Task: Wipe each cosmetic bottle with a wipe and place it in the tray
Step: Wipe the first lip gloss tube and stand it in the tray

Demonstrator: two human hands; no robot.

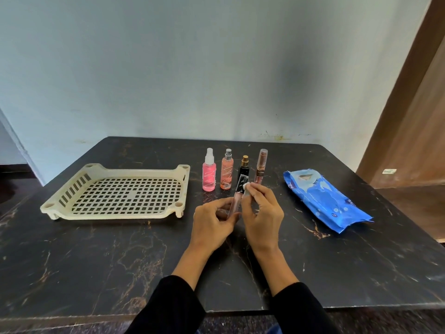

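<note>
My left hand has its grip on a slim clear tube with a black cap, tilted above the dark marbled counter. My right hand pinches a small white wipe against it. Just behind stand a pink spray bottle, an orange spray bottle, a black bottle and a brown tube. The cream slotted plastic tray lies left, a blue wipe packet right.

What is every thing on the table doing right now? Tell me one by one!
Tray: empty, flat on table.
Pink bottle: upright, not in tray.
Orange bottle: upright, capless.
Black bottle: upright, behind the hands.
Brown tube: upright.
Held tube: tilted, gripped by left hand.
Wipe: pinched by right hand, against held tube.
Wipes pack: lying flat.
</note>
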